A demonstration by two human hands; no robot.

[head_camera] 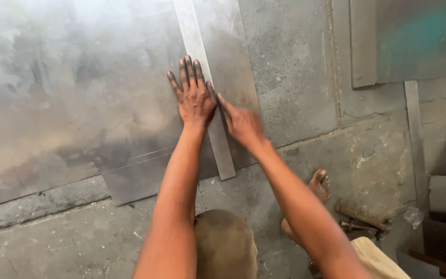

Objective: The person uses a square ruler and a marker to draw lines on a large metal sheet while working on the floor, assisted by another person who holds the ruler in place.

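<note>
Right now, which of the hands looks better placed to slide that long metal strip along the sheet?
Probably the left hand: it lies flat on the metal strip, while the right hand sits blurred at its edge.

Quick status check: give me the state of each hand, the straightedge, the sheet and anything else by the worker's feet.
left hand: flat, fingers spread, pressing on the metal straightedge
right hand: blurred, at the straightedge's right edge; any tool in it cannot be made out
metal straightedge: lying flat, slanted across the sheet
steel sheet: flat on the concrete floor
hammer: lying on the floor, untouched
</note>
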